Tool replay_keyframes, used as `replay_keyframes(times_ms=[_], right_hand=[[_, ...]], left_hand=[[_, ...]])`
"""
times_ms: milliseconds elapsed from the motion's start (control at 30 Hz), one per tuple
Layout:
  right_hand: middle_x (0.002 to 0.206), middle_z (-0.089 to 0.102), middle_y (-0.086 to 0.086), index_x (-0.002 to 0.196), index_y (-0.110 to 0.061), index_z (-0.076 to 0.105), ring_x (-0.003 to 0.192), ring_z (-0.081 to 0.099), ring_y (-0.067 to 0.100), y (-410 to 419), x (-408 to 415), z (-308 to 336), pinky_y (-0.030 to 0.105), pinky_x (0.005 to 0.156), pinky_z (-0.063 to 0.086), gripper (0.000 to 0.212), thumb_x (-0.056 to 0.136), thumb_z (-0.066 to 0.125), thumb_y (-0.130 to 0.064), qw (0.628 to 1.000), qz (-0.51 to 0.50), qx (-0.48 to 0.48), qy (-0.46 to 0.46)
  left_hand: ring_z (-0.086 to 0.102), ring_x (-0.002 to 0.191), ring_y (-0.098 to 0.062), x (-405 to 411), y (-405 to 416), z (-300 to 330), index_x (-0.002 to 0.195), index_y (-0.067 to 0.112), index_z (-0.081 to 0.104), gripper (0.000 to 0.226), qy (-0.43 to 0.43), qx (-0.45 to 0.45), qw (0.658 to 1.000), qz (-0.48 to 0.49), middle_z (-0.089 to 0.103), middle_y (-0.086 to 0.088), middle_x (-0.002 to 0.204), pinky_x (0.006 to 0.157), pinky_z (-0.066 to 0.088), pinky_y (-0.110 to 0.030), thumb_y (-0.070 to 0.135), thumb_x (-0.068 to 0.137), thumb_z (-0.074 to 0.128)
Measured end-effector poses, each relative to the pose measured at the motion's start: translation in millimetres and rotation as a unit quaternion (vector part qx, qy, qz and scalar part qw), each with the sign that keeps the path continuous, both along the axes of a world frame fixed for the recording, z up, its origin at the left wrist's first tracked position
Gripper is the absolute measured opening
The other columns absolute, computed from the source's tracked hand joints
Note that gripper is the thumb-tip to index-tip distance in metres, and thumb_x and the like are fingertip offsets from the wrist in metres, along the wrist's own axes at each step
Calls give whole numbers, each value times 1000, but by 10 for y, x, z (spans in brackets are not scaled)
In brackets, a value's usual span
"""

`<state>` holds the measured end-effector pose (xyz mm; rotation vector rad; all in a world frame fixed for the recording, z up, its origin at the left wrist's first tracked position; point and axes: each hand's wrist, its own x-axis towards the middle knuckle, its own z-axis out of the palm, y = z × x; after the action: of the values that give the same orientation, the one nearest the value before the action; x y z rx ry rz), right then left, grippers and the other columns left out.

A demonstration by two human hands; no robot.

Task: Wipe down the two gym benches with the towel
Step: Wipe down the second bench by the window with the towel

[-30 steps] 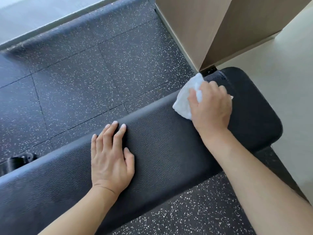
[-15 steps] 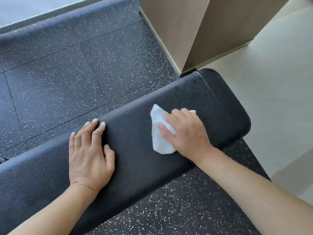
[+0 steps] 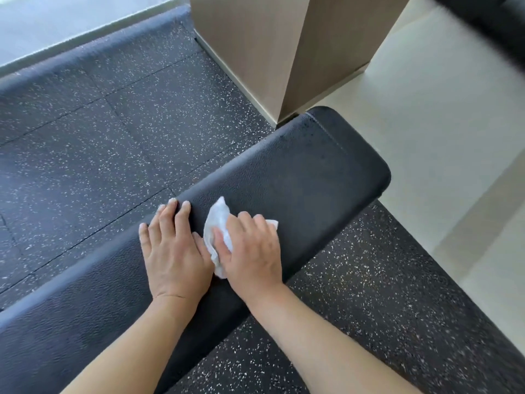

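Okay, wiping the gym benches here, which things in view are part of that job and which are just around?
Part of the job:
- bench pad
- white towel, pressed to the pad
- right hand, on the towel
- left hand, flat on the pad

Just around:
- speckled rubber floor
- tan pillar
- pale floor

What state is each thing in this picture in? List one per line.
Bench: black pad, lying flat, being wiped.
Towel: white, crumpled, pressed on the bench.
Right hand: grips the towel.
Left hand: flat on the bench, fingers straight.
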<state>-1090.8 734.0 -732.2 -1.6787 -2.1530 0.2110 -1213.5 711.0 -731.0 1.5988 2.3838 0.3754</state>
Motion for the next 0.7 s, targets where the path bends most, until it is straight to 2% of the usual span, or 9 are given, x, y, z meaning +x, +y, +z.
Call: replay_keyframes(times_ms=[100, 167, 200, 267, 333, 433, 533, 633, 700], right_hand=[[77, 53, 3, 84, -14, 62, 71, 47, 25, 132, 375, 19, 41, 66, 41, 29, 99, 58, -38, 987, 155, 40, -8], [76, 52, 5, 84, -12, 63, 69, 46, 27, 350, 808, -6, 41, 63, 40, 26, 97, 65, -34, 973, 221, 67, -28], [75, 52, 6, 83, -11, 63, 68, 47, 28, 483, 1032, -11, 42, 62, 41, 26, 96, 68, -33, 977, 200, 67, -37], [76, 53, 7, 84, -10, 64, 69, 50, 32, 735, 1382, 17, 46, 62, 44, 26, 95, 71, -31, 995, 83, 41, -44], [77, 55, 6, 85, -11, 64, 72, 52, 33, 815, 1453, 31, 44, 64, 42, 26, 97, 67, -34, 998, -47, 18, -39], [75, 53, 3, 78, -16, 56, 71, 50, 29, 593, 1123, 20, 41, 63, 33, 29, 97, 61, -37, 990, -139, 18, -21], [76, 51, 0, 90, -21, 53, 72, 46, 24, 182, 824, -67, 41, 65, 36, 22, 96, 61, -40, 999, -12, 41, -2], [76, 50, 1, 106, -16, 56, 70, 44, 23, 226, 1045, -119, 39, 62, 37, 24, 98, 61, -38, 988, 122, 89, 5], [75, 49, 2, 96, -14, 64, 69, 44, 23, 442, 1321, -110, 39, 61, 36, 23, 97, 63, -37, 983, 147, 105, -9]], left_hand=[[30, 154, -41, 5, -9, 53, 154, 5, 45, 62, 27, -17, 999, -18, 38, -19, 164, 126, 15, -65, 22, 95, 38], [37, 146, -52, 0, 25, 91, 151, 2, 48, 64, 76, -22, 994, -80, 42, -27, 158, 116, 23, -75, 20, 90, 39], [40, 143, -54, 5, 50, 115, 150, 2, 50, 63, 105, -26, 984, -140, 44, -28, 157, 113, 28, -77, 17, 89, 38], [45, 144, -48, 66, 107, 168, 150, 4, 53, 65, 147, -33, 948, -282, 46, -25, 158, 112, 36, -73, 14, 90, 31], [41, 150, -41, 178, 183, 230, 155, 7, 49, 68, 139, -55, 929, -338, 41, -18, 164, 118, 35, -67, 15, 89, 31], [29, 156, -35, 297, 400, 259, 160, 13, 41, 69, 108, -79, 940, -313, 33, -11, 169, 123, 26, -62, 21, 91, 36], [27, 157, -33, 367, 714, 202, 160, 11, 39, 61, 90, -57, 954, -280, 31, -10, 170, 123, 27, -59, 26, 101, 35], [33, 153, -35, 605, 1034, 115, 158, 11, 41, 55, 61, -13, 967, -246, 36, -11, 167, 123, 28, -55, 24, 106, 48], [37, 149, -33, 822, 1181, 55, 156, 15, 43, 53, 26, 17, 986, -166, 41, -7, 163, 123, 27, -52, 24, 104, 50]])
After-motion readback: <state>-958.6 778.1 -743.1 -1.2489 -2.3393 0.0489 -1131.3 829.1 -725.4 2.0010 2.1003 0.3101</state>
